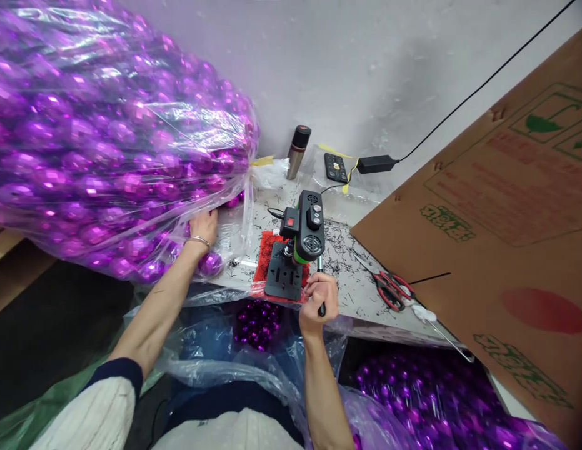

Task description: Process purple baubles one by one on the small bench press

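Note:
My left hand [205, 226], with a bracelet at the wrist, reaches into the mouth of a big clear plastic bag [250, 215] full of shiny purple bauble balls [131, 181]. Its fingertips are hidden, so I cannot tell whether they grip a ball. One purple ball [210, 264] lies just below that wrist. My right hand [321, 297] is closed around a black handle [322, 309] on a metal rod, beside a small black bench device [310, 228]. The device has a flat slotted base plate [284, 275] on a red mat [263, 256].
Red-handled scissors [391, 290] lie at the right, against a large cardboard box [497, 231]. A spray can [298, 152] and a power adapter [376, 164] stand near the wall. Black clippings litter the table [351, 294]. More purple balls [426, 394] fill a bag below.

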`<state>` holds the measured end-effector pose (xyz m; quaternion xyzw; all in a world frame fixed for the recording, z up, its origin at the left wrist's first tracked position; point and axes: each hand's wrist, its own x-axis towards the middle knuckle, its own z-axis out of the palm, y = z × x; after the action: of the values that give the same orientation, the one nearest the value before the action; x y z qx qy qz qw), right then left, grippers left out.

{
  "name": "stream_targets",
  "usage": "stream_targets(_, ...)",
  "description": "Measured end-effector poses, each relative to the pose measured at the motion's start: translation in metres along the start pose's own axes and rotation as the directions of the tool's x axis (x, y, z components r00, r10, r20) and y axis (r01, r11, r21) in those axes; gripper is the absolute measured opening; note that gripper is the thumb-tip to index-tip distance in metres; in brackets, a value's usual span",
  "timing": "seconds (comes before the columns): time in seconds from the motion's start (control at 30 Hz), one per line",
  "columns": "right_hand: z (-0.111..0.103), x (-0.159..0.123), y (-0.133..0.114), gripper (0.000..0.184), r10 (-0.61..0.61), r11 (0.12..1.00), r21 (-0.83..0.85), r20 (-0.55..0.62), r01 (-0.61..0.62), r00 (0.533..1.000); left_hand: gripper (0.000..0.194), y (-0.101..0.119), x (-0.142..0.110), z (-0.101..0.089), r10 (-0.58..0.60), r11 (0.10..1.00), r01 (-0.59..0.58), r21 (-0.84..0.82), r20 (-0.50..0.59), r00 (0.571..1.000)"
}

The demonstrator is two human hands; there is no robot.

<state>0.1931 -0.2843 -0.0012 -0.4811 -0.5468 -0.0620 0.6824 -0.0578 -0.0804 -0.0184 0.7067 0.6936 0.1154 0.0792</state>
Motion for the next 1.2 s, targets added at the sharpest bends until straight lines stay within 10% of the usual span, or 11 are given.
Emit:
stream_targets(0.2, 0.0, 0.0, 0.0, 0.037, -0.006, 1.0, -0.008, 0.0, 0.006, 1.0, 0.058, 0.014, -0.027, -0.013, -0.036, 0.888, 0.041, -0.457, 0.02, 0.999)
stream_targets(0.37, 0.001, 0.003, -0.002, 0.038, 0.007, 1.0, -0.001, 0.002, -0.007, 1.0, 0.048, 0.032, -0.066, -0.012, 0.065, 0.015, 0.314, -0.949, 0.314, 0.947)
stream_targets(0.5, 0.0, 0.007, -0.005, 0.038, 0.006, 1.0, 0.002, 0.002, -0.006, 1.0, 0.039, 0.05, -0.095, -0.002, 0.196, -0.285, 0.472, -0.834, 0.431, 0.881)
stream_targets(0.8, -0.003, 0.016, -0.012, 0.038, 0.043, 0.999, -0.025, 0.037, -0.042, 0.998, 0.084, 0.097, -0.139, 0.033, 0.212, 0.067, 0.378, -0.923, 0.383, 0.899)
stream_targets(1.2, -0.004, 0.017, -0.012, 0.036, -0.019, 0.999, -0.042, 0.058, 0.021, 0.998, 0.06, 0.097, -0.128, 0.064, 0.312, 0.589, -0.081, -0.804, 0.133, 0.941)
